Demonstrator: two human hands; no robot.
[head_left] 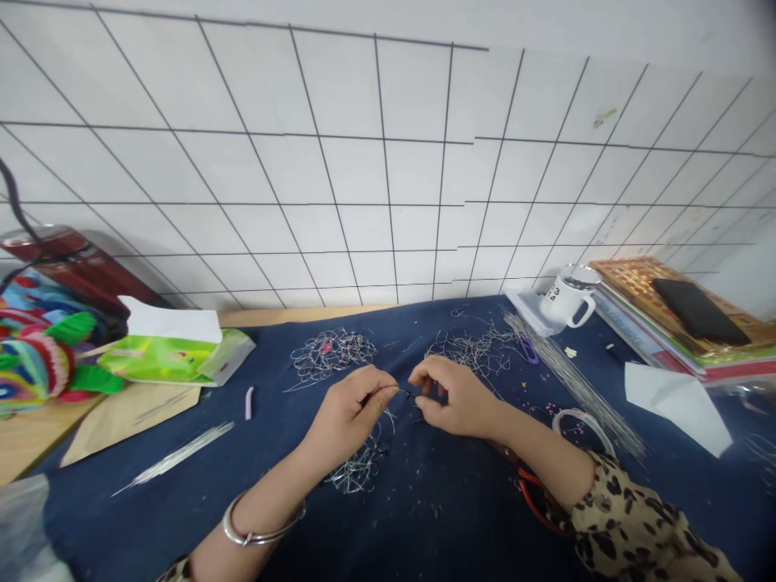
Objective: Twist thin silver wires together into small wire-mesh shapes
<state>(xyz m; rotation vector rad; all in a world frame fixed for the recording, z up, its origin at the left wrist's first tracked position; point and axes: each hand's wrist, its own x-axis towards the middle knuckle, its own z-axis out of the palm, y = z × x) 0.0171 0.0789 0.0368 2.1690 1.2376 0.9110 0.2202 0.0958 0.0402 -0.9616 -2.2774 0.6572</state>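
Note:
My left hand (355, 404) is closed in a pinch, thumb against forefinger, on the end of a thin wire (402, 391). Something small and dark sits at the wire's other end, too small to make out. Facing it, my right hand (457, 396) has its thumb and forefinger curled but apart, close to that dark end. Under my left wrist lies a loose tangle of bent wires (357, 470), partly hidden. Beyond my hands are two more wire tangles, one with a pink bit (327, 347) in it and one at the right (478, 352).
Straight wires lie in a bundle (575, 384) at the right and a smaller bundle (175, 458) at the left. A white mug (567, 299), a phone (700, 309) on books, a paper piece (676, 404), a green packet (175, 356) and colourful plush (48, 356) surround the blue cloth (267, 347).

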